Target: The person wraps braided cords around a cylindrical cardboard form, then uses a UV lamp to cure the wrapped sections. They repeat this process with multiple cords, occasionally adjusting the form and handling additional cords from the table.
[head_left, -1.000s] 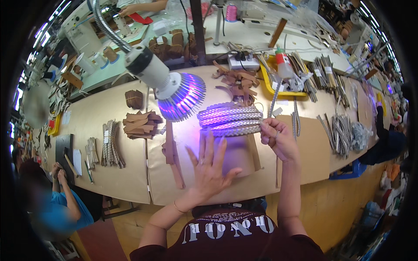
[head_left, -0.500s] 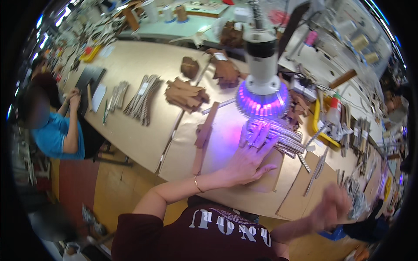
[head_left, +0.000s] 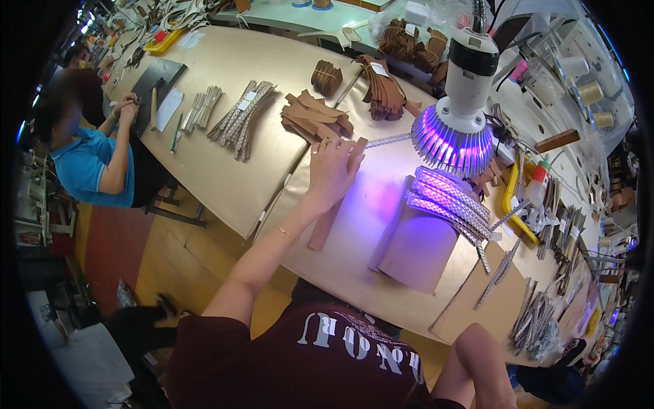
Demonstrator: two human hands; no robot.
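The left hand (head_left: 332, 170) reaches out across the long tan workbench (head_left: 225, 198), fingers spread and relaxed, palm down — it grips nothing. It lies over the far end of a long brown leather strip (head_left: 325, 225) that runs from just under the palm back toward the near edge of the bench. The fingertips point at a loose pile of brown leather pieces (head_left: 315, 114) lying just beyond them, close but apart.

The right hand is out of view; only the right forearm or elbow (head_left: 485, 368) shows at the lower right edge, so I cannot tell whether that hand is clenched or released.

To the right of the left hand, a white lamp with a ring of violet lights (head_left: 458, 123) hangs over the bench and throws a purple glow on the surface. Under it lies a bundle of braided silver-white straps (head_left: 449, 201), resting across the far end of a flat tan board (head_left: 419, 249).

Farther left on the bench lie a sheaf of grey braided straps (head_left: 242, 119) and a smaller bunch of pale strips (head_left: 201, 108). Beyond the leather pile sit two banded stacks of brown straps (head_left: 383, 85). At the far left a person in a blue shirt (head_left: 88, 170) sits at the bench, hands together near a dark mat (head_left: 153, 78). On the right, a yellow tray (head_left: 509, 198) and more braided straps (head_left: 538, 327) lie scattered — well apart from the left hand.
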